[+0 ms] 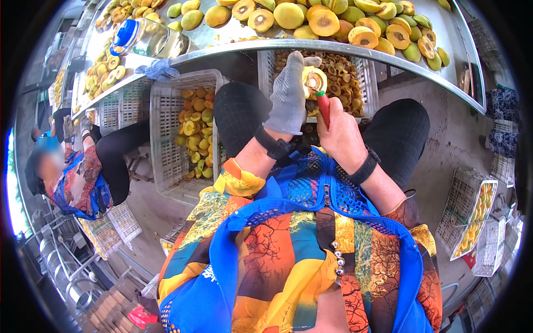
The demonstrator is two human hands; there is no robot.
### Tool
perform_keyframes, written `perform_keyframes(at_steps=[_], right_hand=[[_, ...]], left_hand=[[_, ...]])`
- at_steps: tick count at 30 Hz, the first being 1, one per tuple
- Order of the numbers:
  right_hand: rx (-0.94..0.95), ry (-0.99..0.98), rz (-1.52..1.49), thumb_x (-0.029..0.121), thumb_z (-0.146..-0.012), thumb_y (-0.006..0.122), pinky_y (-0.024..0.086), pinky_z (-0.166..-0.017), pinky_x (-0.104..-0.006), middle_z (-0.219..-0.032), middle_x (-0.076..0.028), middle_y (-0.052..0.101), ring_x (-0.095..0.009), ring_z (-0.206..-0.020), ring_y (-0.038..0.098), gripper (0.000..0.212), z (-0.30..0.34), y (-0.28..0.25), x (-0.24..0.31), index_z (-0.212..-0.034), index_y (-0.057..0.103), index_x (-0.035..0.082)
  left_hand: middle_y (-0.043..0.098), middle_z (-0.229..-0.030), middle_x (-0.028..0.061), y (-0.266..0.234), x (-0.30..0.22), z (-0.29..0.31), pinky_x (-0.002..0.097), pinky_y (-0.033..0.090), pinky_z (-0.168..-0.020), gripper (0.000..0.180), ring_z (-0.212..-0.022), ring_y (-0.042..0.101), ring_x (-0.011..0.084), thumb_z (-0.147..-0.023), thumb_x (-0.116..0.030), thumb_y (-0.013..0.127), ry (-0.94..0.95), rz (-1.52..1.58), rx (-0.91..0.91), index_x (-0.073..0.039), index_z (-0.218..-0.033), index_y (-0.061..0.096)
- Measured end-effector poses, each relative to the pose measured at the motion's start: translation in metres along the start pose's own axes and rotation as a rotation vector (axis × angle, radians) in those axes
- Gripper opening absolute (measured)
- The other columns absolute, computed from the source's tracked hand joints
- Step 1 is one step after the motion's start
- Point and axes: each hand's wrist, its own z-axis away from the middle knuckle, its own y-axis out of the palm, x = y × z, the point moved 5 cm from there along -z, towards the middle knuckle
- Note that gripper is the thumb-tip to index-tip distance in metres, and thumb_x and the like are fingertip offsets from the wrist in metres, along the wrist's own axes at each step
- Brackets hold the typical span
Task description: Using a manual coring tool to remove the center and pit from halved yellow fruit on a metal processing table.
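- While a fruit half is resting gripped in our gloved left hand, our right hand is clasping a red-handled tool against it.
- We are judging it unfinished, others done: scraps are filling a crate; brown-centred halves are waiting on the table.

The silver counter looks like smooth, shiny metal; the grey knitted glove is matt, slightly rough cloth. The slim red hand tool has a smooth, plastic-looking handle, and the round yellow fruit half looks moist. The pale slatted crate is dull plastic, the blue-lidded clear jar glossy, the blue zipped garment mesh cloth
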Motion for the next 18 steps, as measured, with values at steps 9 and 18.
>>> perform_keyframes(at_steps=[9,18], right_hand=[[0.145,-0.048,-0.039,0.005,-0.076,0.050,0.041,-0.063,-0.0529,-0.069,-0.030,0.054,-0.047,-0.070,0.054,0.021,0.008,0.005,-0.005,-0.090,0.039,-0.003],[-0.021,-0.100,-0.168,0.007,-0.077,0.053,0.043,-0.050,-0.0401,-0.060,-0.018,0.050,-0.035,-0.052,0.053,0.018,0.008,-0.001,0.000,-0.089,0.042,0.000]], left_hand=[[0.063,-0.084,0.0094,0.007,-0.019,0.000,0.0256,0.049,-0.067,0.039,-0.073,0.062,0.0150,-0.092,-0.035,0.046,0.010,-0.263,0.433,0.000,-0.091,0.062],[0.063,-0.083,0.0100,0.017,-0.022,0.006,0.0289,0.050,-0.064,0.039,-0.069,0.061,0.0190,-0.088,-0.036,0.054,0.027,-0.008,0.292,0.001,-0.099,0.060]])
